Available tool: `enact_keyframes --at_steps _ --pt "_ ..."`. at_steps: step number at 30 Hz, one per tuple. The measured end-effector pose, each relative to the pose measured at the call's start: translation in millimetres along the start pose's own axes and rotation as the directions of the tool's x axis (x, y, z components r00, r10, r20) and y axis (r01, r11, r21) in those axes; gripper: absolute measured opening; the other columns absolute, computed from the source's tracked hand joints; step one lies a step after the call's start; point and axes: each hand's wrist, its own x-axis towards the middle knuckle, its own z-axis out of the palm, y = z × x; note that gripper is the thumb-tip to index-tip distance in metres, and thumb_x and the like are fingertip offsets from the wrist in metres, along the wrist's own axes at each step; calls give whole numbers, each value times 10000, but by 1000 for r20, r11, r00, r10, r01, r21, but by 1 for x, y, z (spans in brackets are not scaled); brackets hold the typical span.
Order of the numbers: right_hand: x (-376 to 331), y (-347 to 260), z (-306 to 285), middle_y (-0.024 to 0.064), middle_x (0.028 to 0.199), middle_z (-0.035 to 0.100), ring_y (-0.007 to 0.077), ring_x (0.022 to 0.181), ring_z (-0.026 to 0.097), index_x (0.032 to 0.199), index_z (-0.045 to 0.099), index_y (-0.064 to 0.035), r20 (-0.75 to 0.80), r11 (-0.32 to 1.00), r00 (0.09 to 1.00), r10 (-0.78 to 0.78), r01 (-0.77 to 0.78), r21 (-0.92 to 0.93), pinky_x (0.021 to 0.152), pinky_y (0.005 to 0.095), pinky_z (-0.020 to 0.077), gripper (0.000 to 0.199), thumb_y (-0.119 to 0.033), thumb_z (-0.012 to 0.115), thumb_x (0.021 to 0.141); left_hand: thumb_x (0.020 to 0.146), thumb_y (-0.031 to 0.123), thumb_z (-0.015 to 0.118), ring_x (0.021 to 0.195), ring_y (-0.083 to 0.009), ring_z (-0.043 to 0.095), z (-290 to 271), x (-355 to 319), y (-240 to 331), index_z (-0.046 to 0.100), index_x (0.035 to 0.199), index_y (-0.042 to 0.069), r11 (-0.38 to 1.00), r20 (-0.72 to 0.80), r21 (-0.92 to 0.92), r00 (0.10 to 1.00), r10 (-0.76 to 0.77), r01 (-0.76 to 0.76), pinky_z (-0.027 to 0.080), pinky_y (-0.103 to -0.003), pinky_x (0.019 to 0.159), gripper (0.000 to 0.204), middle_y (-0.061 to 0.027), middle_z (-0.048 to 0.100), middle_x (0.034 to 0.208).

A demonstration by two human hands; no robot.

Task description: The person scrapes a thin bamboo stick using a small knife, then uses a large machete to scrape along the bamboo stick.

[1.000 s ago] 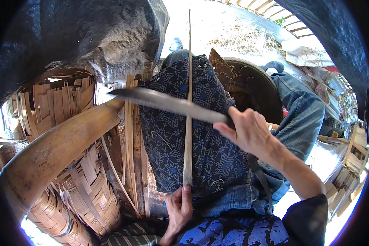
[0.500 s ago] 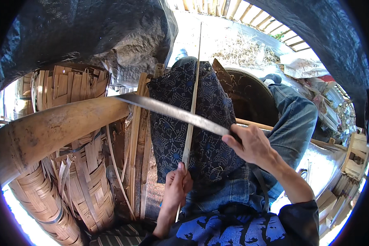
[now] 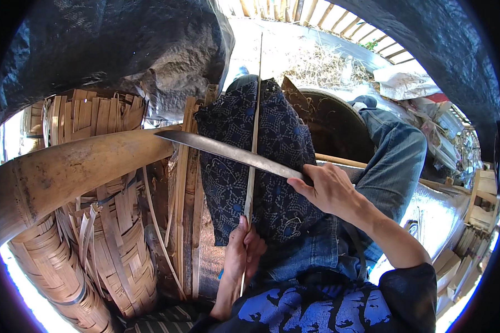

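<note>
A long machete [image 3: 233, 151] lies crosswise over a thin bamboo strip [image 3: 255, 130], its tip touching or just over the end of a thick bamboo pole [image 3: 89, 158]. My right hand [image 3: 329, 187] is closed round its handle, most of which the fingers hide. Below the blade, my left hand [image 3: 243, 247] pinches the strip between thumb and fingers. The strip runs away from me along a dark blue patterned cloth [image 3: 286, 194] spread over my leg, and its near end comes out below the left hand.
Tall woven bamboo baskets [image 3: 125, 244] stand at the left beneath the pole, beside upright bamboo slats [image 3: 184, 222]. A large dark round container [image 3: 339, 127] sits beyond my bent knee. Black plastic sheeting [image 3: 116, 44] hangs over the far left. Wooden pieces [image 3: 486, 194] are stacked at the right.
The machete and my right hand have shifted slightly left, and the blade is no longer blurred. My left hand keeps its pinch on the strip. The whole view has shifted a little.
</note>
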Motion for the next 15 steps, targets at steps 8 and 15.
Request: enact_keyframes --at_steps 8,15 --pt "44 23 17 32 377 423 129 284 378 539 488 -76 -270 985 947 -174 161 -70 289 332 304 597 -507 482 952 1007 465 350 374 -90 171 4 -12 -7 355 606 181 995 0 -72 997 -75 74 198 -258 454 491 46 228 410" --pt "104 37 -16 17 410 464 97 305 384 643 606 -38 -80 991 989 128 -124 54 297 283 322 585 -486 432 977 1008 456 354 374 -87 166 0 -18 -4 360 609 180 995 97 -88 994 -42 51 188 -256 451 485 44 232 409"
